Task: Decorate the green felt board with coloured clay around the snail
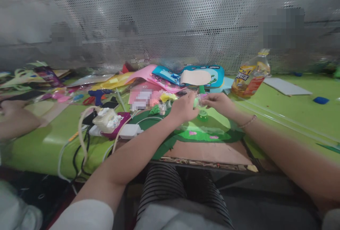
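My left hand (184, 108) is closed, its fingertips pinched around something small over the green foam-like sheet. My right hand (219, 104) pinches from the other side, thumb and forefinger together. Between the fingertips shows a small see-through piece with light green (196, 102) and a bit of purple; blur and fingers hide what exactly it is. Just below it, a small round green piece (203, 114) rests on the layered green cut-out (225, 136), which bears two pink patches. Behind the hands stands a dark green strip (202, 89).
A power strip with a white-smeared adapter (107, 120) and cables lies left. Farther back are a blue glue gun (98, 96), pink and yellow sheets, a blue cartoon-printed piece (220, 74) and a plastic bottle (251, 76). Another person's hand (17, 118) rests at far left.
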